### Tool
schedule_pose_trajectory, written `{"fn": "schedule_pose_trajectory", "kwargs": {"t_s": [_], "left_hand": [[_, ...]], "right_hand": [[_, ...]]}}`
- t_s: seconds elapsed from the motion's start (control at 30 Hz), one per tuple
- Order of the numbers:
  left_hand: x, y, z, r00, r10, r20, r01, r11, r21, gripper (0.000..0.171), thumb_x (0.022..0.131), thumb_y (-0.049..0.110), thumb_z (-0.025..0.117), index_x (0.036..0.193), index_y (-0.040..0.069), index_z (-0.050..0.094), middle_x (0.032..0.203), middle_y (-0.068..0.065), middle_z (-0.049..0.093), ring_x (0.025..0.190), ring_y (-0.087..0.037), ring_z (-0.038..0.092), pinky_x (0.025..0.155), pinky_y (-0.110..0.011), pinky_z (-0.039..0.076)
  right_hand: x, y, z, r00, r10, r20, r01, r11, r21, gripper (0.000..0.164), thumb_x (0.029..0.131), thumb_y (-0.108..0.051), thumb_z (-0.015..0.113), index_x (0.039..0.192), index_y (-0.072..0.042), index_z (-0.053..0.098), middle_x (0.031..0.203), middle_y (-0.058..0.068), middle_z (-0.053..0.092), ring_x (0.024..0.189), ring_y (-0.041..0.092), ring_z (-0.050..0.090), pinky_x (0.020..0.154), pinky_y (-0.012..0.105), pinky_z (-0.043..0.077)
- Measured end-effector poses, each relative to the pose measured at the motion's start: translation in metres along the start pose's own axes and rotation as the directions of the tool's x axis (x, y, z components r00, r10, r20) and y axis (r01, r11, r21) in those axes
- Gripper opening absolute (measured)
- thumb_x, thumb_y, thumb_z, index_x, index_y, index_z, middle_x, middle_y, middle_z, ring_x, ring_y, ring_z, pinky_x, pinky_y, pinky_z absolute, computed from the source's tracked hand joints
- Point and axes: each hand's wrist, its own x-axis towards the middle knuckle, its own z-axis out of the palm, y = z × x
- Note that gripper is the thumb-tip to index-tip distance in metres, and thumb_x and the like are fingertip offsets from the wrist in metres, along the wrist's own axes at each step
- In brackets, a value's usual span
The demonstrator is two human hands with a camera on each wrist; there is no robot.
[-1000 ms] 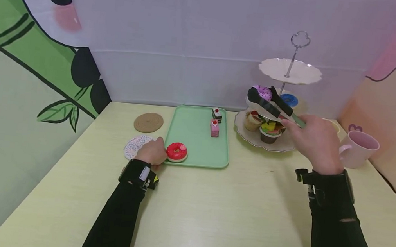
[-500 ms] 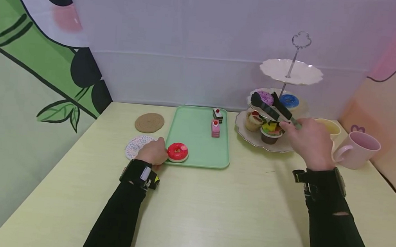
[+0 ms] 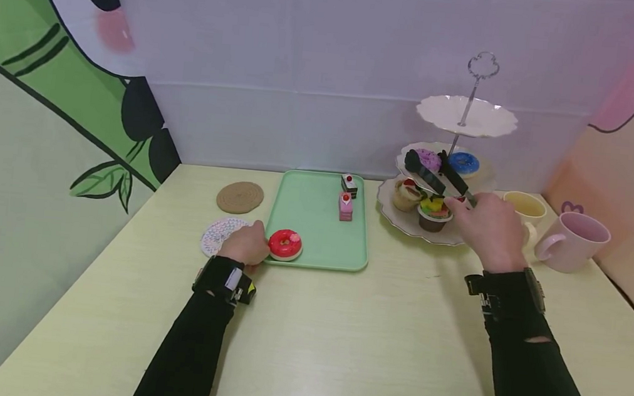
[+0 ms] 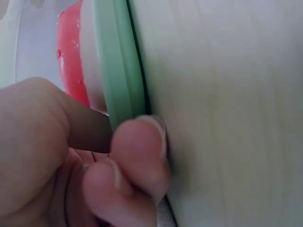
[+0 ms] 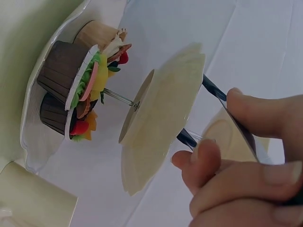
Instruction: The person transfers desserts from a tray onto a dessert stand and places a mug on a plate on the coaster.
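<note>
My left hand (image 3: 245, 243) pinches the near left corner of the green tray (image 3: 319, 236), thumb on the inner side and fingertips at the outer edge. A red-iced donut (image 3: 285, 245) lies on the tray by the thumb. In my right hand (image 3: 492, 232) are black-tipped tongs (image 3: 430, 178), gripped by the handles. Their arms are spread apart, with the tips at the purple donut (image 3: 428, 159) on the tiered stand's middle plate (image 5: 175, 104). Whether the tips touch it cannot be told. A blue donut (image 3: 464, 163) sits to the right on that plate.
Cupcakes (image 3: 434, 213) fill part of the stand's bottom plate (image 3: 397, 221). A pink mug (image 3: 573, 240) and a yellow mug (image 3: 524, 205) stand right of it. Two small cakes (image 3: 345, 207) are on the tray. Two round coasters (image 3: 240, 197) lie left of the tray.
My right hand has moved slightly left and down, lowering the tongs' tips from above the purple donut to its level. My left hand stays at the tray corner.
</note>
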Motion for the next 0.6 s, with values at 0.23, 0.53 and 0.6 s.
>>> {"fn": "schedule_pose_trajectory", "kwargs": {"t_s": [0.23,0.53,0.6], "left_hand": [[0.0000,0.0002,-0.0005,1.000,0.004,-0.003,-0.004,1.000,0.003,0.043,0.097,0.011,0.059,0.132,-0.006,0.040,0.079,-0.017,0.061,0.050,-0.024,0.060,0.047,-0.030,0.045],[-0.0008,-0.0002,-0.0008,1.000,-0.002,0.004,0.002,1.000,-0.006,0.042,0.097,0.010,0.058,0.132,-0.006,0.041,0.080,-0.018,0.061,0.051,-0.024,0.059,0.047,-0.030,0.045],[-0.0008,0.0002,-0.0008,1.000,-0.002,0.006,0.002,1.000,-0.006,0.042,0.097,0.010,0.058,0.132,-0.006,0.040,0.081,-0.018,0.061,0.051,-0.024,0.059,0.047,-0.030,0.045]], "right_hand": [[-0.0010,-0.0019,0.0009,1.000,0.001,-0.026,-0.001,1.000,0.002,0.063,0.100,-0.060,0.049,0.099,0.002,0.060,0.084,0.021,0.059,0.078,0.041,0.057,0.052,0.044,0.039],[-0.0051,-0.0083,-0.0007,0.998,0.007,-0.056,-0.007,1.000,-0.006,0.061,0.100,-0.056,0.051,0.097,0.004,0.060,0.082,0.023,0.058,0.077,0.043,0.057,0.053,0.046,0.041],[-0.0054,-0.0088,-0.0005,0.998,0.012,-0.057,-0.013,1.000,-0.009,0.062,0.101,-0.056,0.051,0.098,0.005,0.059,0.084,0.025,0.059,0.078,0.044,0.057,0.054,0.047,0.041]]}}
